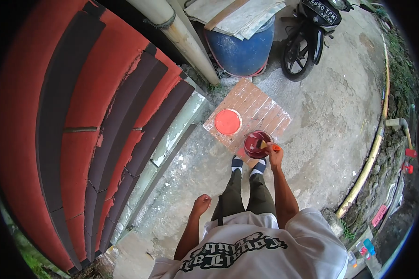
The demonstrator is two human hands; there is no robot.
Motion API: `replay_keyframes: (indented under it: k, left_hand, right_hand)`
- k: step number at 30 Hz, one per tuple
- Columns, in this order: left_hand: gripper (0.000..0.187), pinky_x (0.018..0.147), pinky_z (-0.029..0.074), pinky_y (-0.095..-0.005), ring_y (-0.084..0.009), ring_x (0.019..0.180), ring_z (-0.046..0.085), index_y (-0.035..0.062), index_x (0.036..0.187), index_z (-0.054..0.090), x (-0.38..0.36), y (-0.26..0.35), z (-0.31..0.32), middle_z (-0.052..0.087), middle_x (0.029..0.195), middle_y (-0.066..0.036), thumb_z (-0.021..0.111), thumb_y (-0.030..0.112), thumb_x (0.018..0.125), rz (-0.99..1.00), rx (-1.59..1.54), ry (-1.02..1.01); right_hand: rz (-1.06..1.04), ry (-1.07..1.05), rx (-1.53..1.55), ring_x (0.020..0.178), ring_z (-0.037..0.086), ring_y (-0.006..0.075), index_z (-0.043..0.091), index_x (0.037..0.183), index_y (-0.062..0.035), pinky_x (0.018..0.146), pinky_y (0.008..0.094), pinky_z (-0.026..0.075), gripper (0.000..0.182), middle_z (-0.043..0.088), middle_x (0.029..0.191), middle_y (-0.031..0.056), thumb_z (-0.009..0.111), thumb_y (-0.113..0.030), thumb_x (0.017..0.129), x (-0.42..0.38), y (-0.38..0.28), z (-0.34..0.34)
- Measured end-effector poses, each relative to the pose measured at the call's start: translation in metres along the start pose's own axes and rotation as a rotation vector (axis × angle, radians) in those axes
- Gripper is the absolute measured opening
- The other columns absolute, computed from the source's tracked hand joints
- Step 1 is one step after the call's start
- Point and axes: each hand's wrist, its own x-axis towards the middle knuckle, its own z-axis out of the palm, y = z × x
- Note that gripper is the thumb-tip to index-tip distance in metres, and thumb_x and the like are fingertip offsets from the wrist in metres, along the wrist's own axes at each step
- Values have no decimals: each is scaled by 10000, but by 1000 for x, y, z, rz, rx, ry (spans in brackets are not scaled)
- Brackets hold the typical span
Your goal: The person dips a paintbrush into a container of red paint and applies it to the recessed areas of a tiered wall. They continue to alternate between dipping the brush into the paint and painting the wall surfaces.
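Note:
My right hand (274, 155) reaches down and grips an orange-handled paintbrush (268, 146) whose bristles sit at the rim of an open can of dark red paint (254, 144). The can stands on a square paint-stained wooden slat board (260, 108) on the ground, just ahead of my feet. The can's round orange-red lid (227, 122) lies flat on the same board, to the left of the can. My left hand (201, 204) hangs loosely curled beside my left thigh and holds nothing.
A wall of red and dark brown bands (93, 121) curves along the left. A pale pipe (184, 39), a blue barrel (243, 49) under boards and a parked motorcycle (309, 32) stand ahead. A yellow pipe (370, 160) edges the concrete on the right.

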Motion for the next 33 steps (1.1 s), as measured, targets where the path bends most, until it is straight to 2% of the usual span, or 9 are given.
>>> replay_keyframes:
  k: [5, 9, 12, 17, 21, 24, 28, 29, 33]
  left_hand:
    - [135, 668, 573, -307, -163, 712, 696, 31, 1034, 674, 11, 14, -10, 707, 826, -94, 637, 160, 1016, 24, 8, 12]
    - [119, 678, 573, -307, -164, 717, 695, 31, 1033, 678, 16, 25, -18, 702, 832, -92, 626, 136, 1017, 47, 99, -49]
    - [119, 682, 574, -308, -165, 722, 698, 27, 1028, 678, 23, 25, -23, 704, 836, -92, 624, 133, 1017, 67, 108, -58]
    - [143, 668, 564, -320, -167, 712, 709, 42, 1010, 685, 34, 26, -31, 725, 810, -90, 635, 176, 1002, 97, 134, -43]
    - [152, 659, 556, -329, -169, 700, 715, 50, 994, 689, 45, 22, -36, 740, 797, -88, 637, 193, 990, 125, 132, -50]
    - [153, 661, 558, -327, -174, 688, 717, 46, 991, 690, 53, 21, -38, 743, 793, -92, 637, 190, 982, 149, 141, -52]
    - [153, 661, 565, -324, -180, 679, 719, 45, 991, 694, 68, 19, -41, 743, 789, -98, 651, 190, 972, 148, 108, -80]
    - [155, 660, 566, -323, -182, 679, 719, 44, 990, 695, 69, 19, -42, 742, 789, -101, 654, 192, 971, 149, 105, -84]
    - [152, 652, 567, -320, -181, 681, 709, 37, 992, 688, 67, 40, -44, 730, 801, -106, 649, 184, 982, 90, 58, -108]
  right_hand:
    - [279, 127, 293, 824, 735, 301, 605, 1197, 4, 793, 397, 658, 357, 702, 1088, 181, 624, -289, 994, -6, 11, -29]
    - [410, 146, 596, 969, 685, 296, 572, 1108, -86, 878, 448, 629, 305, 655, 1091, 138, 602, -360, 977, -11, 27, -38]
    - [479, 50, 769, 948, 688, 280, 568, 1071, -115, 858, 428, 623, 254, 658, 1061, 129, 588, -353, 984, -14, 26, -37]
    - [454, -54, 907, 1004, 729, 272, 612, 1041, -92, 859, 403, 619, 227, 736, 1055, 138, 582, -309, 981, -30, -1, -25]
    - [392, -34, 990, 994, 734, 281, 648, 1078, -73, 889, 424, 626, 226, 737, 1080, 133, 601, -268, 975, -46, -38, -13]
    - [287, -228, 1149, 1020, 731, 298, 647, 1058, -50, 901, 426, 638, 209, 735, 1088, 148, 596, -239, 985, -60, -65, -11]
    - [195, -236, 1219, 987, 733, 322, 634, 1026, -22, 883, 433, 659, 201, 714, 1103, 179, 611, -218, 987, -92, -121, -3]
    - [162, -278, 1193, 958, 737, 300, 637, 1034, -25, 847, 382, 671, 198, 715, 1091, 172, 624, -218, 996, -101, -135, -3]
    - [132, -438, 1225, 949, 734, 266, 638, 1067, -37, 826, 343, 676, 166, 713, 1085, 158, 652, -182, 989, -132, -182, -1]
